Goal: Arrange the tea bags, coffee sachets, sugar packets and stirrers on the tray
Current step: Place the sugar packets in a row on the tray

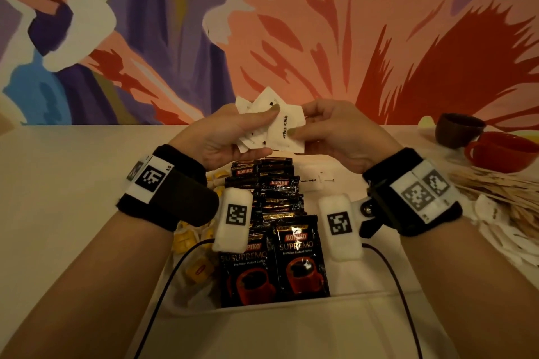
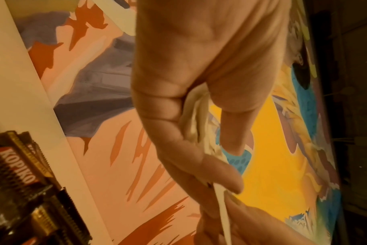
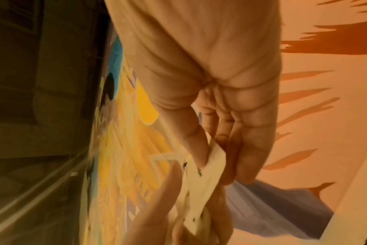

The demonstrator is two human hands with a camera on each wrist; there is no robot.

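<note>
Both hands are raised above the white tray [image 1: 291,318] and hold a fanned bunch of white sugar packets [image 1: 269,125]. My left hand [image 1: 233,137] grips the bunch [image 2: 196,122] between thumb and fingers. My right hand [image 1: 329,131] pinches the front packet [image 3: 205,179], marked "White Sugar". On the tray, black Kopiko coffee sachets [image 1: 274,242] lie in overlapping rows down the middle. Yellow tea bags [image 1: 195,256] lie along the tray's left side. More sugar packets [image 1: 315,181] lie on its right side. Wooden stirrers [image 1: 493,189] lie in a heap on the table at the right.
A brown cup [image 1: 458,128] and a red cup [image 1: 501,151] stand at the back right of the table. Loose white packets [image 1: 507,236] lie scattered beside the stirrers. A painted mural wall [image 1: 262,23] rises behind the table. Cables [image 1: 163,294] trail from the wrist cameras.
</note>
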